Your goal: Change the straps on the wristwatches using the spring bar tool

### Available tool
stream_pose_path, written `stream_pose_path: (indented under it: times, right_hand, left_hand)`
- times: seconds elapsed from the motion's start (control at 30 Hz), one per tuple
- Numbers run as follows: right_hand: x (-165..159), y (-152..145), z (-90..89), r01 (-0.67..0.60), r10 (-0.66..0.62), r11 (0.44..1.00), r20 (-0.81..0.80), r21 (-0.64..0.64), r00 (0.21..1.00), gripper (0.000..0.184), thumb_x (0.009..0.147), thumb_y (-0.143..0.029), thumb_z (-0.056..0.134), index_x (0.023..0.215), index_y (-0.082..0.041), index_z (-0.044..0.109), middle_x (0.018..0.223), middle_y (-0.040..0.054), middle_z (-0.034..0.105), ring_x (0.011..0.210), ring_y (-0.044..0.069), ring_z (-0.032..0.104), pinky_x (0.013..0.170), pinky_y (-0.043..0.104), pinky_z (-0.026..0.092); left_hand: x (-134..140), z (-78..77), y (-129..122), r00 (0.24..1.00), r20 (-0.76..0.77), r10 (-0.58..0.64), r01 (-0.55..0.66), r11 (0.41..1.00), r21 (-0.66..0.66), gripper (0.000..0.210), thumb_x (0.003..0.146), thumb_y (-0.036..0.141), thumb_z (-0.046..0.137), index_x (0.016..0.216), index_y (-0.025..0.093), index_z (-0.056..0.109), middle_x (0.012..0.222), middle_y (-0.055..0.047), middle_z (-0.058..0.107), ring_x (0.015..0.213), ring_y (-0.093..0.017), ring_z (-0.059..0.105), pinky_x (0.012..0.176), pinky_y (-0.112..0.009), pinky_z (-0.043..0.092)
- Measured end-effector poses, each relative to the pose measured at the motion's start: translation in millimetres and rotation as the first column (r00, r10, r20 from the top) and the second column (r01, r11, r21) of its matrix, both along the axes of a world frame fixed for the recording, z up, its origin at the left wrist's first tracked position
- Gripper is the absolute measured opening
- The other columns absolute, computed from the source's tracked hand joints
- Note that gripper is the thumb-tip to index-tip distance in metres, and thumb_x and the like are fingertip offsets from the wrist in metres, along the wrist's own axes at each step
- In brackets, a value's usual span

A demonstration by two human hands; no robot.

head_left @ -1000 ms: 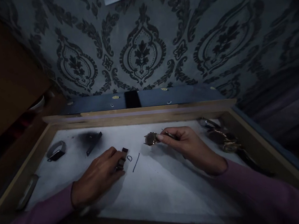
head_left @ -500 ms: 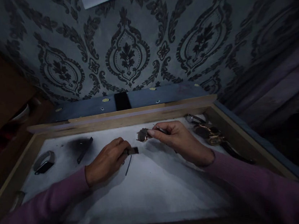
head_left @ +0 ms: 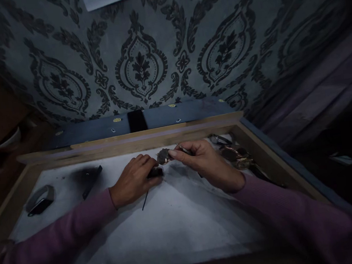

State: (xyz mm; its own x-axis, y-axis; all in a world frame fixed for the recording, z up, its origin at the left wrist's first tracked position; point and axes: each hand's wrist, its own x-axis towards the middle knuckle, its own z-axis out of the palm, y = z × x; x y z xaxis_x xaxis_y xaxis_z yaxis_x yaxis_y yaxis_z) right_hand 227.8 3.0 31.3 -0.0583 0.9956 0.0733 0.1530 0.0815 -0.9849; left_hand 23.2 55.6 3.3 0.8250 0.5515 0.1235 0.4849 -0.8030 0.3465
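My right hand point(head_left: 197, 161) pinches a round wristwatch case point(head_left: 163, 156) with a dark dial, gold-toned edges and no strap visible. A thin metal tool point(head_left: 184, 149), its kind unclear, also sits in those fingers. Close on the other side, my left hand point(head_left: 134, 175) is closed around a small dark rectangular piece point(head_left: 155, 172). Its fingertips are right beside the watch case; whether they touch it I cannot tell. Below the left hand, a thin dark stick point(head_left: 145, 200) lies on the white surface.
Wooden edging point(head_left: 161, 140) borders the white work surface point(head_left: 165, 231). At left lie a watch with a grey band point(head_left: 40, 201) and a dark elongated object point(head_left: 92, 182). Several watches point(head_left: 235, 154) are heaped at right. A black rectangular object point(head_left: 137, 121) rests on the blue ledge behind.
My left hand has moved right and up, bringing its fingertips beside the watch case. The right hand still holds the case and tool. The whole view has shifted slightly.
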Motion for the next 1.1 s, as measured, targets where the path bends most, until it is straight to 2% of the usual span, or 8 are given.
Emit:
stream_pose_path:
  times: [0.33, 0.53, 0.63, 0.7, 0.77, 0.87, 0.97, 1.1]
  right_hand:
    - [0, 1, -0.1, -0.022, 0.02, 0.999, -0.048, -0.039, 0.999, 0.038, 0.078, -0.051, 0.068, 0.066, -0.015, 0.063, 0.064, -0.0008, 0.055, 0.063, 0.012, 0.045, 0.06, 0.025, 0.037]
    - [-4, -2, -2.0, -0.04, 0.031, 0.996, -0.113, -0.08, 0.993, 0.046, 0.076, -0.058, 0.067, 0.061, -0.017, 0.056, 0.054, -0.0062, 0.037, 0.051, 0.007, 0.028, 0.047, 0.022, 0.023]
    - [-6, -6, -1.5, -0.108, 0.094, 0.991, -0.157, -0.078, 0.983, 0.045, 0.082, -0.057, 0.062, 0.062, -0.018, 0.053, 0.05, -0.0086, 0.028, 0.046, 0.007, 0.021, 0.043, 0.022, 0.017]
    - [-7, -8, 0.1, -0.168, 0.156, 0.983, -0.152, -0.072, 0.976, 0.046, 0.084, -0.056, 0.061, 0.061, -0.018, 0.05, 0.05, -0.0087, 0.028, 0.046, 0.007, 0.02, 0.043, 0.023, 0.016]
    - [-9, -10, 1.8, -0.245, 0.236, 0.968, -0.123, -0.059, 0.964, 0.047, 0.083, -0.056, 0.062, 0.059, -0.018, 0.049, 0.052, -0.0074, 0.031, 0.048, 0.007, 0.023, 0.044, 0.022, 0.017]
    - [-12, -13, 2.2, -0.339, 0.335, 0.939, -0.071, -0.051, 0.939, 0.045, 0.085, -0.056, 0.06, 0.064, -0.016, 0.055, 0.056, -0.0052, 0.037, 0.051, 0.008, 0.029, 0.046, 0.022, 0.021]
    - [-15, -14, -0.7, -0.39, 0.388, 0.92, -0.05, -0.045, 0.92, 0.045, 0.089, -0.055, 0.055, 0.067, -0.016, 0.057, 0.057, -0.0049, 0.038, 0.052, 0.008, 0.03, 0.046, 0.022, 0.023]
    - [-17, -15, -7.1, -0.422, 0.419, 0.906, -0.052, -0.043, 0.906, 0.042, 0.092, -0.052, 0.053, 0.071, -0.016, 0.056, 0.058, -0.0054, 0.037, 0.052, 0.008, 0.03, 0.046, 0.021, 0.023]
  left_hand:
    - [7, -10.6, -1, 1.0, 0.013, 0.015, -0.016, 0.997, 0.073, 0.025, 0.093, 0.031, 0.055, 0.112, 0.015, 0.056, 0.101, -0.01, 0.06, 0.094, -0.026, 0.052, 0.081, -0.039, 0.044]
    - [-2, 8.2, -10, 0.991, 0.125, 0.035, -0.042, 0.998, 0.052, 0.016, 0.094, 0.032, 0.053, 0.1, 0.018, 0.057, 0.103, -0.009, 0.059, 0.096, -0.025, 0.05, 0.082, -0.039, 0.042]
    - [-14, 20.7, -17, 0.969, 0.203, 0.14, -0.112, 0.983, -0.145, 0.014, 0.093, 0.029, 0.05, 0.099, 0.019, 0.058, 0.1, -0.008, 0.059, 0.096, -0.025, 0.05, 0.085, -0.041, 0.041]
    - [-21, 28.0, -22, 0.921, 0.278, 0.272, -0.113, 0.871, -0.477, 0.016, 0.091, 0.029, 0.052, 0.103, 0.02, 0.057, 0.101, -0.007, 0.06, 0.096, -0.023, 0.053, 0.084, -0.039, 0.044]
    - [-25, 33.6, -28, 0.848, 0.324, 0.419, 0.012, 0.598, -0.802, 0.023, 0.088, 0.03, 0.055, 0.109, 0.02, 0.056, 0.104, -0.007, 0.06, 0.099, -0.022, 0.056, 0.08, -0.036, 0.048]
    - [-23, 37.6, -38, 0.799, 0.302, 0.52, 0.211, 0.228, -0.95, 0.033, 0.083, 0.031, 0.064, 0.112, 0.019, 0.056, 0.103, -0.007, 0.06, 0.095, -0.022, 0.061, 0.069, -0.031, 0.052]
    - [-18, 35.5, -47, 0.795, 0.264, 0.546, 0.245, 0.108, -0.963, 0.033, 0.076, 0.032, 0.075, 0.1, 0.016, 0.06, 0.088, -0.003, 0.059, 0.071, -0.015, 0.063, 0.054, -0.023, 0.049]
    - [-16, 29.9, -50, 0.713, 0.254, 0.653, 0.239, 0.115, -0.964, 0.031, 0.072, 0.032, 0.079, 0.088, 0.014, 0.06, 0.07, 0.001, 0.058, 0.055, -0.008, 0.056, 0.047, -0.017, 0.043]
